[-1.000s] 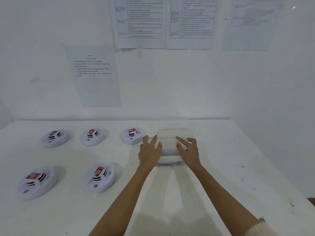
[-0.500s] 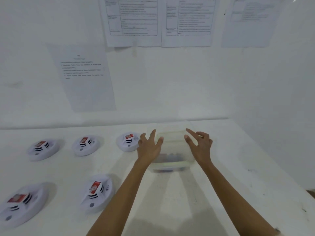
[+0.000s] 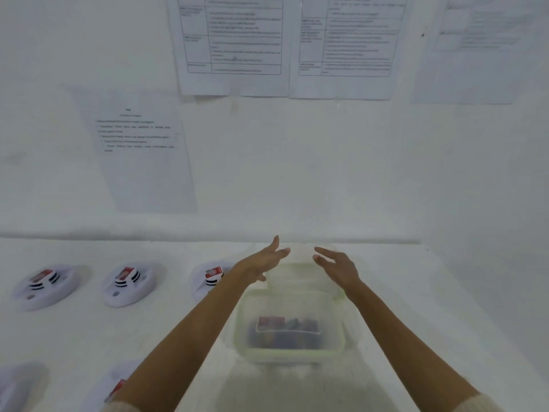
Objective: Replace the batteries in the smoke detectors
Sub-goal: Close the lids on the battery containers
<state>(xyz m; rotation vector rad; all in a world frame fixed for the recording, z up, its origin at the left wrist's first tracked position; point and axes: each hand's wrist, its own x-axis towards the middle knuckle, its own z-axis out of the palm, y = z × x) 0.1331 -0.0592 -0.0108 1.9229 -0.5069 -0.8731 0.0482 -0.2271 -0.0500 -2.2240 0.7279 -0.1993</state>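
Observation:
A clear plastic container (image 3: pixel 241 325) stands uncovered on the white table (image 3: pixel 416 292), with several batteries (image 3: pixel 286 330) lying inside. Just behind it hovers its translucent lid (image 3: pixel 298 275), blurred, between my two hands. My left hand (image 3: pixel 261 261) touches the lid's left edge with straight fingers. My right hand (image 3: pixel 337 266) is at the lid's right edge, fingers loosely bent. White round smoke detectors with red-labelled batteries on top lie to the left: one (image 3: pixel 44 285), a second (image 3: pixel 130 282), and a third (image 3: pixel 209 278) partly behind my left forearm.
Two more detectors sit at the bottom left, one (image 3: pixel 13 388) cut by the frame edge, the other (image 3: pixel 114 388) partly under my left arm. The white wall (image 3: pixel 297 173) with printed sheets (image 3: pixel 234 43) rises right behind the table. The table's right edge runs near the side wall.
Both hands lifted the lid off the container and carried it away toward the wall. The batteries inside now show. The camera tilted and shifted, so the detectors sit lower left.

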